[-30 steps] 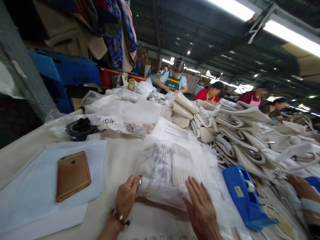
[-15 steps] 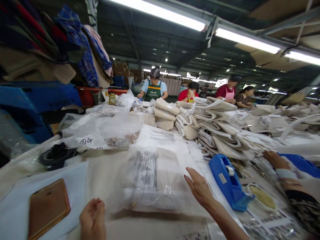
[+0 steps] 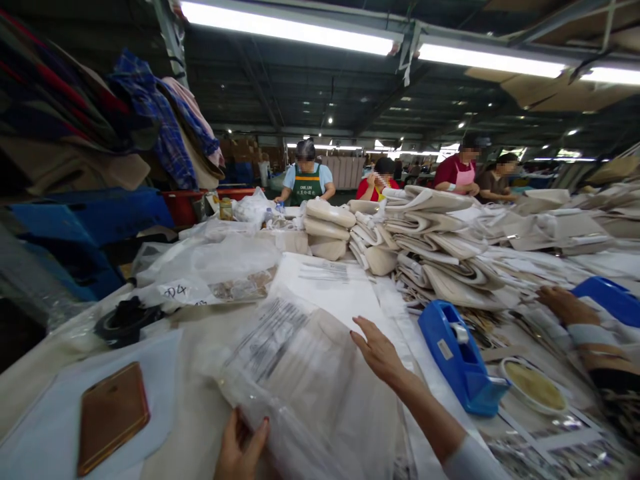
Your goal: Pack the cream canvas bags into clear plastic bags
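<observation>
A clear plastic bag (image 3: pixel 300 373) with black print and a folded beige cloth inside lies tilted on the table in front of me. My left hand (image 3: pixel 240 450) grips its near corner at the bottom of the view, fingers closed on the plastic. My right hand (image 3: pixel 380 353) rests flat on the bag's right side, fingers stretched out. More printed plastic bags (image 3: pixel 330 280) lie beneath and behind it.
A blue tape dispenser (image 3: pixel 457 357) and a small dish (image 3: pixel 535 393) sit to the right. A gold phone (image 3: pixel 113 417) lies on white sheets at left, near a black tape roll (image 3: pixel 125 320). Stacks of folded beige bags (image 3: pixel 440 253) fill the middle. Another person's hand (image 3: pixel 565 303) reaches in at right; workers stand beyond.
The bag has been lifted and turned at its near-left corner. My left hand went from a loose fist beside the bag to gripping it. My right hand stays on the bag.
</observation>
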A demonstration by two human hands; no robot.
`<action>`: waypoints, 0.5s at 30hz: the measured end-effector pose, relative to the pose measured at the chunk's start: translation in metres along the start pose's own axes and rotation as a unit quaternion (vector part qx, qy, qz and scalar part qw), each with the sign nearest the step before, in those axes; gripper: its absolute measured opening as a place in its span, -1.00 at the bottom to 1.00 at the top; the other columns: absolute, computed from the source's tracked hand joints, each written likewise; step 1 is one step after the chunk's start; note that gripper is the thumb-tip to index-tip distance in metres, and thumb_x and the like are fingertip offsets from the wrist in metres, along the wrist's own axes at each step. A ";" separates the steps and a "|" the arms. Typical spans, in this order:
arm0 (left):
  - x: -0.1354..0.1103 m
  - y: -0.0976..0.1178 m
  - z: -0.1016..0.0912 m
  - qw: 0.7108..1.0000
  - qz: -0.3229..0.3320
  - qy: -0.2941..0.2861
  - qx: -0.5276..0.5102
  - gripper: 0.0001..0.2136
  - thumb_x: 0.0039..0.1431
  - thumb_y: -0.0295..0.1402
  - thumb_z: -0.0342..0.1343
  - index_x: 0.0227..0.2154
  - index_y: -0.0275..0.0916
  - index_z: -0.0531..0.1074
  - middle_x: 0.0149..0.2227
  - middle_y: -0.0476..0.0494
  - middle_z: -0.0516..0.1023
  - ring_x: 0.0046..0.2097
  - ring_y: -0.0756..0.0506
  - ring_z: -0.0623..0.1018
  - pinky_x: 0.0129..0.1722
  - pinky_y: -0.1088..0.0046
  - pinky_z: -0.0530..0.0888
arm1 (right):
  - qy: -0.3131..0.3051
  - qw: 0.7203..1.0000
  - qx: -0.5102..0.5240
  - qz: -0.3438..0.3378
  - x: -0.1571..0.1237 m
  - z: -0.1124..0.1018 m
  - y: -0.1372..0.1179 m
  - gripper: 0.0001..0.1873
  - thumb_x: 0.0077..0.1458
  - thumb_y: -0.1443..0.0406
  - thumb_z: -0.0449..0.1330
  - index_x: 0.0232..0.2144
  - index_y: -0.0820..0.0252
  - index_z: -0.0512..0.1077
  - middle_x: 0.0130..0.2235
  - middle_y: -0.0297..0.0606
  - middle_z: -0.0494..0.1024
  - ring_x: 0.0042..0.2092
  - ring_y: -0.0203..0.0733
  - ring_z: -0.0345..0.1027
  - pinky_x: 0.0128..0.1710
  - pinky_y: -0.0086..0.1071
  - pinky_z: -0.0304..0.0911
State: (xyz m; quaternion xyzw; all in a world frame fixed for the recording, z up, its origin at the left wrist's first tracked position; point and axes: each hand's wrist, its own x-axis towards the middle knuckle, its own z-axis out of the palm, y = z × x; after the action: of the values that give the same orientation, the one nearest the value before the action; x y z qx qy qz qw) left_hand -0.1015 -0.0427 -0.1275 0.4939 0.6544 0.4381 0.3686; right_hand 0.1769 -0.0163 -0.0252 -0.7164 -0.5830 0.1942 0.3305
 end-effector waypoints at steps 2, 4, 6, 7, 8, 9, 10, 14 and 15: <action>-0.001 0.010 0.002 0.999 -0.037 0.018 0.008 -0.40 0.07 -0.03 -0.02 0.08 -0.32 0.09 0.06 -0.36 0.35 0.07 -0.25 0.40 0.02 0.23 0.41 | -0.011 1.000 0.000 0.024 0.017 0.011 0.015 -0.63 0.13 0.26 -0.01 -0.06 0.32 0.34 0.00 0.01 0.42 0.06 -0.02 0.25 0.06 -0.11 0.11; -0.002 0.019 -0.001 0.998 -0.042 0.022 0.030 -0.32 -0.01 0.00 0.03 0.09 -0.34 0.10 0.10 -0.38 0.30 0.10 -0.28 0.36 0.08 0.18 0.34 | -0.025 0.999 0.006 0.039 0.011 0.024 0.024 -0.66 0.14 0.23 -0.02 -0.14 0.31 0.38 -0.14 0.02 0.50 -0.06 0.01 0.36 -0.04 -0.10 0.20; 0.002 0.029 -0.008 0.998 -0.034 0.007 0.050 -0.30 -0.02 0.01 0.02 0.10 -0.35 0.10 0.09 -0.37 0.32 0.10 -0.28 0.36 0.09 0.17 0.32 | -0.040 0.998 0.023 0.040 -0.009 0.032 0.030 -0.66 0.11 0.20 0.01 -0.18 0.32 0.40 -0.22 0.00 0.53 -0.15 0.02 0.41 -0.11 -0.10 0.24; 0.008 0.035 -0.012 0.998 -0.015 -0.015 0.060 -0.32 0.00 0.01 -0.01 0.11 -0.35 0.09 0.08 -0.35 0.34 0.10 -0.26 0.37 0.09 0.19 0.33 | -0.048 0.998 0.036 0.037 -0.021 0.031 0.032 -0.65 0.10 0.18 0.03 -0.18 0.32 0.40 -0.25 -0.02 0.53 -0.18 0.02 0.42 -0.14 -0.13 0.27; 0.017 0.041 -0.016 0.997 0.007 -0.039 0.069 -0.34 0.04 0.01 -0.05 0.11 -0.35 0.09 0.07 -0.34 0.36 0.08 -0.24 0.38 0.08 0.21 0.34 | -0.060 0.996 0.050 0.030 -0.033 0.029 0.034 -0.63 0.09 0.16 0.04 -0.16 0.30 0.40 -0.26 -0.06 0.54 -0.21 -0.01 0.43 -0.18 -0.17 0.29; 0.029 0.047 -0.018 0.993 0.046 -0.079 0.078 -0.36 0.06 -0.01 -0.06 0.11 -0.34 0.10 0.07 -0.33 0.36 0.08 -0.21 0.39 0.08 0.24 0.35 | -0.073 0.994 0.074 0.022 -0.043 0.025 0.036 -0.61 0.09 0.14 0.04 -0.13 0.28 0.39 -0.26 -0.10 0.54 -0.22 -0.05 0.43 -0.20 -0.21 0.31; 0.043 0.053 -0.018 0.985 0.098 -0.106 0.097 -0.37 0.07 -0.02 -0.08 0.11 -0.37 0.11 0.09 -0.35 0.35 0.08 -0.21 0.39 0.08 0.23 0.35 | -0.082 0.990 0.110 0.016 -0.052 0.019 0.038 -0.58 0.10 0.12 0.03 -0.09 0.26 0.37 -0.24 -0.12 0.54 -0.22 -0.07 0.44 -0.20 -0.24 0.32; 0.090 0.083 -0.003 0.972 0.177 -0.082 0.130 -0.33 -0.08 -0.03 0.03 0.03 -0.44 0.22 0.16 -0.45 0.23 0.20 -0.34 0.19 0.21 0.05 0.10 | -0.062 0.959 0.274 0.048 -0.083 0.003 0.052 -0.46 0.06 0.06 0.10 0.03 0.22 0.31 -0.06 -0.02 0.48 -0.08 -0.01 0.40 -0.12 -0.14 0.32; 0.092 0.090 0.000 0.969 0.196 -0.073 0.133 -0.34 -0.09 -0.05 0.05 0.02 -0.43 0.24 0.16 -0.44 0.22 0.21 -0.34 0.17 0.23 0.05 0.05 | -0.054 0.956 0.282 0.054 -0.092 0.003 0.056 -0.42 0.01 0.07 0.16 0.05 0.21 0.30 -0.02 0.00 0.46 -0.06 0.01 0.40 -0.11 -0.12 0.32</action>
State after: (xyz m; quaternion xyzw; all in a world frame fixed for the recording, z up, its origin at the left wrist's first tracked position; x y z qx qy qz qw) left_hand -0.0949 0.0577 -0.0477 0.6878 0.5686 0.3739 0.2528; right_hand 0.1917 -0.1104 -0.0762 -0.6132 -0.4816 0.4065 0.4762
